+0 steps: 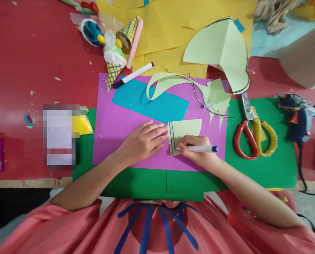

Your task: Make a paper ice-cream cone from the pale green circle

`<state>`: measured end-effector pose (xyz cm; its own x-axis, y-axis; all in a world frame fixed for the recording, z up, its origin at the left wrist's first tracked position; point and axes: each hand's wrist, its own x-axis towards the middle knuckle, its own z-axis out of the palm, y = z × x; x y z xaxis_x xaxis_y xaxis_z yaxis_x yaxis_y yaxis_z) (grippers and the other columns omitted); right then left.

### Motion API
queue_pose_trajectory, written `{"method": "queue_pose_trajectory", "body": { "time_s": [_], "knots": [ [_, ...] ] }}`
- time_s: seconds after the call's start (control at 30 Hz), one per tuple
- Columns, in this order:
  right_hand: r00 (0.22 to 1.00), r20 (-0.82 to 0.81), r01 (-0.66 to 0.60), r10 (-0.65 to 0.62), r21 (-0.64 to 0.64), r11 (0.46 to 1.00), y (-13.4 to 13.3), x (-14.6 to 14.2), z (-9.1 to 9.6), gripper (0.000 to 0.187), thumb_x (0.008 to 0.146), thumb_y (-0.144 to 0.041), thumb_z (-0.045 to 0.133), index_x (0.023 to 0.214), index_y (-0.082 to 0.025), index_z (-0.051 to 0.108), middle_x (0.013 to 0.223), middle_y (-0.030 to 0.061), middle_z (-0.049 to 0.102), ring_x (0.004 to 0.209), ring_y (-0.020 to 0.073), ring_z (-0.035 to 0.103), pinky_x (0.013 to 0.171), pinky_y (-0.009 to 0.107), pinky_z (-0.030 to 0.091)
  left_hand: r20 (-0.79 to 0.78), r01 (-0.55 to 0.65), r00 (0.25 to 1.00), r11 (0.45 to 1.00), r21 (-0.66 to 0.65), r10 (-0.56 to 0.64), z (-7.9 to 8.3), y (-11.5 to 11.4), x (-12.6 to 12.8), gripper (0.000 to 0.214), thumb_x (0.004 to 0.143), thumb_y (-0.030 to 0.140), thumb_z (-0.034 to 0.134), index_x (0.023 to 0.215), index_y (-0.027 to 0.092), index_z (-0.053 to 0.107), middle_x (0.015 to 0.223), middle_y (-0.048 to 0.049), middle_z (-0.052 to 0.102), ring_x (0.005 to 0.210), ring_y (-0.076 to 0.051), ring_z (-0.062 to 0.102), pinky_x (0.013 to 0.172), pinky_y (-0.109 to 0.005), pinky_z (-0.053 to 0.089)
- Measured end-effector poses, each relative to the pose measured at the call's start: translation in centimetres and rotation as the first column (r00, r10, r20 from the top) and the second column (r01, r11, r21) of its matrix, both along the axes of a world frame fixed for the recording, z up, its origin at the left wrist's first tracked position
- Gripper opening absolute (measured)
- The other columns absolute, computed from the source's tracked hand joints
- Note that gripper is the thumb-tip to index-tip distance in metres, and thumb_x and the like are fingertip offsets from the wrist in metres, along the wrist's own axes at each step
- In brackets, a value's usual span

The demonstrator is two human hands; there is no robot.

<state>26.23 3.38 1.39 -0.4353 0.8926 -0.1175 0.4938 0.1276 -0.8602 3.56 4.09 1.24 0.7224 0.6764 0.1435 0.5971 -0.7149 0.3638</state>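
A red table [20, 77] bears a green sheet [263, 176] under a purple sheet [107, 116], where the card [187, 128] lies. From the card, yellow paper [162, 28] is at 12 o'clock, scissors [248, 137] at 3, the glue gun [302, 120] farther out at 3, pale floor [312, 210] at 4. At 9, the left hand [147, 141] rests flat, fingers slightly parted, gripping nothing, tips touching the card's edge. At 4, the right hand [201, 157] pinches a pen [201, 148], its tip at the card's blue lines.

2 bare forearms [92, 184] slanting inward, left grip [143, 140] laid flat, right grip [201, 158] pinched closed
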Motion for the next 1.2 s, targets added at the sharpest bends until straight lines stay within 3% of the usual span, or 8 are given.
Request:
{"method": "queue_pose_trajectory", "body": {
  "time_s": [0.27,0.4,0.5,0.63,0.8,0.93,1.2],
  "knots": [
    [0.979,-0.036,-0.200,0.202,0.035,0.979,0.0,0.3,-0.3,0.030,0.082,-0.019,0.050,0.054,-0.019,0.039,0.051,-0.0067,0.034,0.047,0.0057,0.032,0.048,0.020,0.029,0.004,-0.005,1.000,1.000,0.000,0.005,-0.1,0.1,0.0,0.027,0.093,0.023,0.049,0.117,0.017,0.061,0.130,-0.0074,0.061,0.124,-0.021,0.053,0.108,-0.044,0.041],
    [0.962,-0.079,-0.259,0.261,0.031,0.965,0.2,0.5,-0.4,0.027,0.079,-0.013,0.052,0.055,-0.018,0.041,0.053,-0.0065,0.037,0.049,0.0054,0.034,0.049,0.019,0.031,0.002,0.000,1.000,1.000,0.010,0.000,0.0,0.0,0.0,0.027,0.093,0.023,0.049,0.117,0.016,0.062,0.130,-0.0074,0.061,0.123,-0.022,0.053,0.108,-0.044,0.041],
    [0.969,-0.122,-0.224,0.215,-0.063,0.973,0.3,0.6,-0.3,0.028,0.079,-0.015,0.055,0.054,-0.018,0.043,0.051,-0.0060,0.040,0.048,0.0055,0.036,0.047,0.019,0.030,0.006,0.003,1.000,1.000,0.022,-0.003,0.0,0.0,0.0,0.027,0.093,0.023,0.049,0.116,0.015,0.062,0.129,-0.0075,0.061,0.122,-0.022,0.053,0.108,-0.043,0.041],
    [0.980,-0.186,-0.097,0.064,-0.177,0.979,0.5,1.0,0.2,0.027,0.083,-0.024,0.057,0.057,-0.015,0.055,0.052,-0.0023,0.053,0.046,0.0070,0.045,0.045,0.021,0.033,-0.010,0.006,1.000,1.000,0.011,-0.006,-0.1,0.0,0.0,0.028,0.093,0.023,0.049,0.118,0.017,0.061,0.131,-0.0075,0.060,0.124,-0.022,0.052,0.108,-0.044,0.040],
    [0.966,-0.254,0.022,-0.051,-0.116,0.993,2.1,1.3,0.7,0.033,0.090,-0.037,0.050,0.070,-0.015,0.063,0.060,0.0011,0.060,0.054,0.0100,0.053,0.051,0.024,0.038,-0.024,0.021,1.000,1.000,0.013,-0.021,-0.2,0.0,-0.1,0.030,0.094,0.024,0.048,0.121,0.018,0.059,0.133,-0.0068,0.059,0.126,-0.022,0.050,0.108,-0.044,0.039],
    [0.963,-0.230,0.114,-0.138,-0.116,0.987,4.1,0.9,0.4,0.012,0.084,-0.028,0.058,0.082,-0.016,0.059,0.062,-0.0009,0.059,0.053,0.0101,0.052,0.049,0.024,0.037,-0.024,0.018,1.000,1.000,0.006,-0.018,-0.1,0.0,0.0,0.028,0.094,0.023,0.048,0.118,0.017,0.061,0.131,-0.0057,0.060,0.124,-0.022,0.051,0.107,-0.044,0.040],
    [0.974,-0.171,0.150,-0.150,-0.016,0.989,5.5,0.2,-0.6,0.009,0.077,-0.023,0.062,0.072,-0.017,0.058,0.062,0.0009,0.061,0.052,0.0112,0.052,0.048,0.025,0.036,-0.032,0.015,0.999,1.000,0.014,-0.015,0.0,0.0,0.0,0.027,0.094,0.023,0.048,0.117,0.015,0.061,0.130,-0.0066,0.061,0.123,-0.023,0.052,0.105,-0.045,0.042]
  ]
}}
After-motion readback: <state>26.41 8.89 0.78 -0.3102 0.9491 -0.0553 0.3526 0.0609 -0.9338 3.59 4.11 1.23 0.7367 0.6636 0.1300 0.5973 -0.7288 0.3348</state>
